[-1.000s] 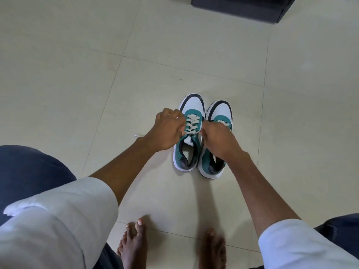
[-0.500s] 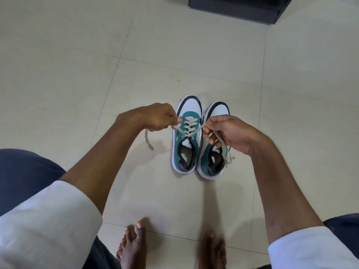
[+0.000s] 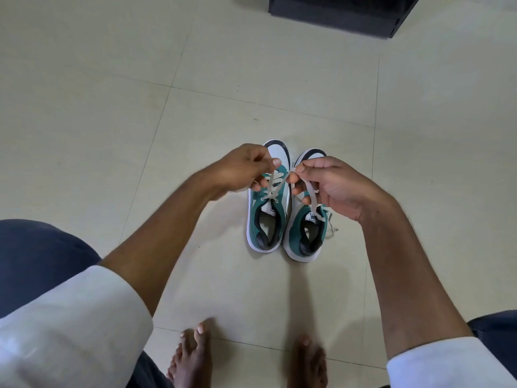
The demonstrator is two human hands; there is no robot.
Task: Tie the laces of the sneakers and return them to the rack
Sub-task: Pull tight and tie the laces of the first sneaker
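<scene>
Two green-and-white sneakers stand side by side on the floor, toes pointing away from me. The left sneaker has its white lace pulled up from the eyelets. My left hand pinches one lace end above the shoe's toe. My right hand pinches the other end, which loops down past its fingers over the right sneaker. Both hands hover just above the shoes, close together. The right sneaker's own lace trails loose on its right side.
A dark, box-like piece of furniture sits at the top edge, beyond the shoes. Cream floor tiles surround the pair. My bare feet stand at the bottom, just behind the sneakers' heels.
My hands have pulled the lace ends apart, then risen and come close together over the toes of the shoes, lace still held in both.
</scene>
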